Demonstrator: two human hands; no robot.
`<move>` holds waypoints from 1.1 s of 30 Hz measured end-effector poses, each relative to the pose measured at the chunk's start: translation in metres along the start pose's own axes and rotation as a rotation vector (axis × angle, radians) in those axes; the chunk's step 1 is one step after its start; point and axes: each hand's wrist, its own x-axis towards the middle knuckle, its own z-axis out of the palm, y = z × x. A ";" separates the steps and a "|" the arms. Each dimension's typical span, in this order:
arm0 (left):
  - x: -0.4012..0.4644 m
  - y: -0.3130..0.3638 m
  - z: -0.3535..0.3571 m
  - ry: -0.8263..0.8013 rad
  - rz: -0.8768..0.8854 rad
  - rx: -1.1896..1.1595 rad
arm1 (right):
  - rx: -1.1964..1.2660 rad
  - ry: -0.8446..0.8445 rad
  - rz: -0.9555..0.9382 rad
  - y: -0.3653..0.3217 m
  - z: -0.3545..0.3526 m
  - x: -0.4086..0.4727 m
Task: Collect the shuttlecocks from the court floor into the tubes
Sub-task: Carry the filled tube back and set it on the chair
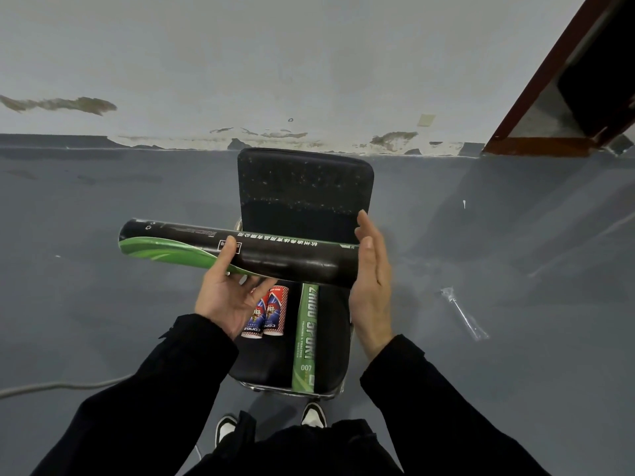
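Note:
A long black and green shuttlecock tube (281, 259) lies crosswise above a black chair (305, 187). My left hand (228, 297) holds it from below near its middle, thumb over the top. My right hand (372, 280) is flat, palm pressed against the tube's right end. On the chair seat lie a green tube (305, 338) and two short red, white and blue tubes (271, 312), partly hidden by my left hand. No shuttlecock shows on the floor.
The chair stands against a grey wall with peeling paint. A clear plastic wrapper (464, 312) lies on the grey floor to the right. A grey cable (51, 386) runs at lower left. A red-brown door frame (549, 97) is at upper right.

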 end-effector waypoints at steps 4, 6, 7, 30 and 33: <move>-0.001 0.002 0.002 -0.012 0.026 0.005 | -0.079 -0.047 -0.057 0.004 -0.003 -0.001; -0.003 0.004 0.003 -0.031 0.046 0.009 | -0.048 -0.076 -0.054 0.004 -0.004 -0.001; -0.004 0.005 0.003 -0.031 0.054 0.014 | -0.043 -0.088 -0.048 0.003 -0.005 0.000; 0.001 -0.014 0.003 0.154 -0.065 -0.233 | -0.021 -0.352 0.186 -0.011 -0.010 0.019; 0.000 -0.014 -0.004 0.151 -0.074 -0.287 | 0.264 -0.341 0.304 -0.017 -0.021 0.032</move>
